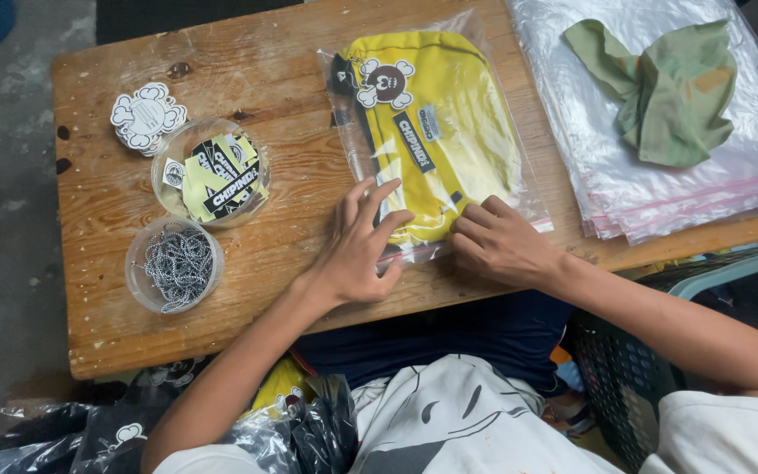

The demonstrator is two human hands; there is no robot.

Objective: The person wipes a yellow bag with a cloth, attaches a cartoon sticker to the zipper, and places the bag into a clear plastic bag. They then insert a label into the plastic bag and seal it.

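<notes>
Yellow pouch (436, 132), sealed inside a clear plastic bag (519, 189) on the wooden table (98, 219), looks soft, light and slippery, best pinched at its near edge, where the left hand (357, 250) and right hand (493, 241) press flat.

At your twelve o'clock lies a bright yellow pouch (440, 132) with black trim and a white-and-dark-brown cartoon tag, inside a clear bag (519, 189). At ten o'clock you see black, yellow and white labels (219, 177), white die-cut stickers (146, 117) and silver ball chains (177, 263). At two o'clock an olive-green cloth (668, 92) tops clear, pink-edged bags (704, 193) on the brown wooden table (265, 254).
</notes>
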